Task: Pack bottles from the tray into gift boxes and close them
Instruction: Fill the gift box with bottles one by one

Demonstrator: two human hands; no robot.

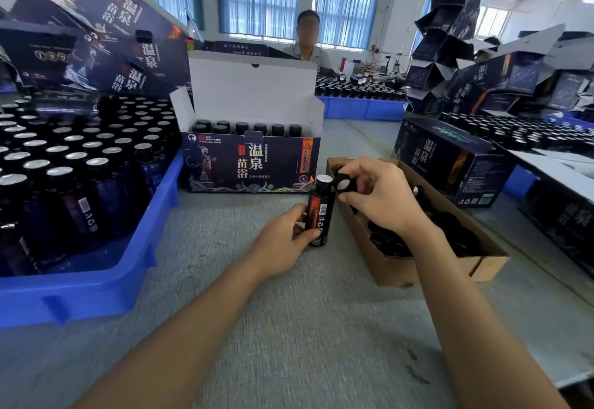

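The left hand point(283, 240) is gripping a bottle point(318, 212); the right hand point(384, 198) is pinching a cap point(343, 183). The gift box point(250, 166) is standing open, apparently part-filled.

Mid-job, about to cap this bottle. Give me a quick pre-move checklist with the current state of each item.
1. bottle standing upright, gripped by the left hand: ok.
2. Bottle top uncapped, pale seal showing: ok.
3. cap pinched in the right hand: ok.
4. Cap centred over the bottle neck: not ok, it sits beside the top, on the right.
5. gift box lid open: ok.
6. Free slot left in the gift box: cannot tell.
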